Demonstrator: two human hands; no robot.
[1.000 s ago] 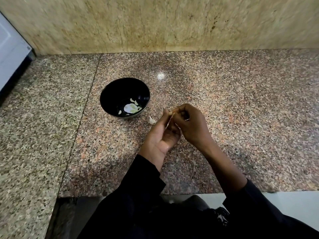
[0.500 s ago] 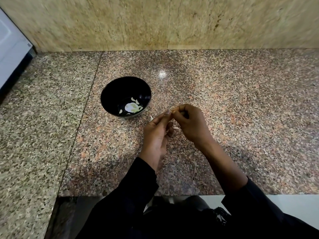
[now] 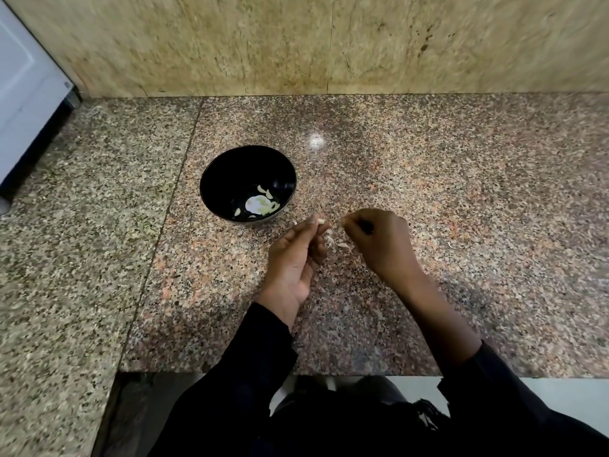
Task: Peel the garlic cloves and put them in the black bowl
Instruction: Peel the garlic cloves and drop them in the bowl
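I see my left hand point(image 3: 296, 255) raised over the counter point(image 3: 461, 209), palm turned up and inward, its thumb and fingertips pinching a small pale garlic clove point(image 3: 320, 221) at the very tip. My right hand point(image 3: 382, 242) sits just to the right of it, apart from the left, fingers curled into a loose fist with thumb and forefinger pinched on a thin papery scrap of skin point(image 3: 343, 220); what that scrap is exactly is too small for me to tell for certain. Between and just below the two hands, small whitish peel bits point(image 3: 342, 245) lie on the stone. Ahead and to the left of my left hand, near its fingertips, stands the black bowl point(image 3: 230, 166), round, glossy and deep, with several smooth, pale, crescent-shaped peeled cloves point(image 3: 262, 203) gathered at its bottom. The counter is polished speckled granite, pinkish-brown under my hands and greyer to the left of a straight seam point(image 3: 171, 199). Beyond the hands rises a wall point(image 3: 329, 44) of mottled tan stone slabs. Far to the left of my left hand I see a flat white appliance panel point(image 3: 23, 84) with a dark edge. Black fabric sleeves point(image 3: 260, 351) cover both forearms.
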